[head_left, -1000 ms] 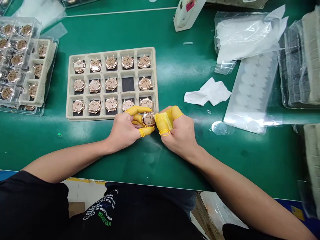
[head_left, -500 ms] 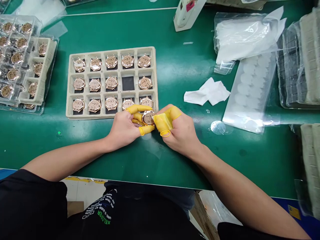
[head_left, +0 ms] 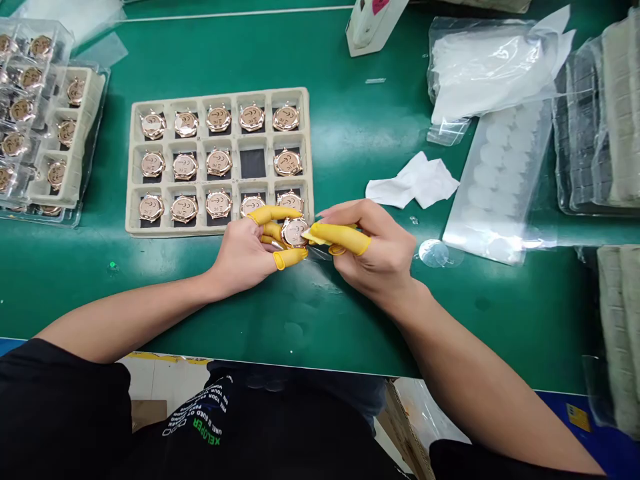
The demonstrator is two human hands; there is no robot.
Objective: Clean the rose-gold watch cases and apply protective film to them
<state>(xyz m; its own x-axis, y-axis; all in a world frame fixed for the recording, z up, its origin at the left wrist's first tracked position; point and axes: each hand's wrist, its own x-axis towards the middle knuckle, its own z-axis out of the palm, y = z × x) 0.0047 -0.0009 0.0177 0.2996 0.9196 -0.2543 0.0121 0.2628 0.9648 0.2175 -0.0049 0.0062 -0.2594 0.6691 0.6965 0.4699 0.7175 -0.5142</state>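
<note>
A rose-gold watch case (head_left: 295,232), its engraved back facing up, is held between the fingers and thumb of my left hand (head_left: 253,250), which wear yellow finger cots. From the right, my right hand (head_left: 375,247) is closed in a pinch, with yellow cots on its fingers. A thin, flat yellow piece (head_left: 312,237) shows at its fingertips, with its tip on the edge of the case back; the cots partly hide it. Behind my left hand, a beige compartment tray (head_left: 129,200) holds several similar watch cases, back up on dark pads. One middle-row compartment shows only its dark pad (head_left: 253,163).
At the left are stacked trays of watch cases (head_left: 75,167). To the right lie a crumpled white cloth (head_left: 413,181), a clear round film (head_left: 434,253), a sheet of round films (head_left: 493,180) and a bag of white wipes (head_left: 485,73). Stacked trays (head_left: 620,120) stand far right.
My right hand has turned, its index finger now stretched along the top toward the case. The yellow piece's tip now meets the case back. My left hand still holds the watch case.
</note>
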